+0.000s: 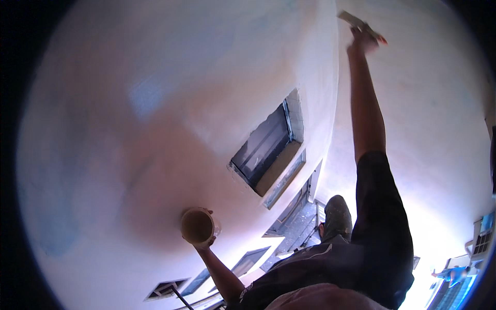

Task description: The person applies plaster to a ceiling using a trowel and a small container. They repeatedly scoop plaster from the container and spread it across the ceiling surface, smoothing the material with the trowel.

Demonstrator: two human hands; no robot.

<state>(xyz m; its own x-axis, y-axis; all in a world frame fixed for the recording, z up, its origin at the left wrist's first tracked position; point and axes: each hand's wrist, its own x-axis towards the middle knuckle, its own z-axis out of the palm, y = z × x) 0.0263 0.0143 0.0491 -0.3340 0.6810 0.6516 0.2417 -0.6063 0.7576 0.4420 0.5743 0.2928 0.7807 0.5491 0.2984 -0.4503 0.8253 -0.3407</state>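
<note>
My left hand (207, 239) grips a pale round container (198, 226) at lower left, held before the white wall (129, 155). My right arm stretches up to the top right, where my right hand (364, 41) holds a flat blade tool (354, 21) with a reddish end, both smeared by motion. The tool is over the pale surface just right of the long corner line; whether it touches cannot be told. A recessed window (261, 147) with rough edges sits in the wall between my hands.
More openings (248, 261) line the wall below. A speckled dark floor (299, 225) shows beside my grey-trousered leg (336, 219). A dark pole (181, 297) leans at bottom left. At the far right are someone or something in blue (454, 276), too small to make out, and a barred window (481, 243).
</note>
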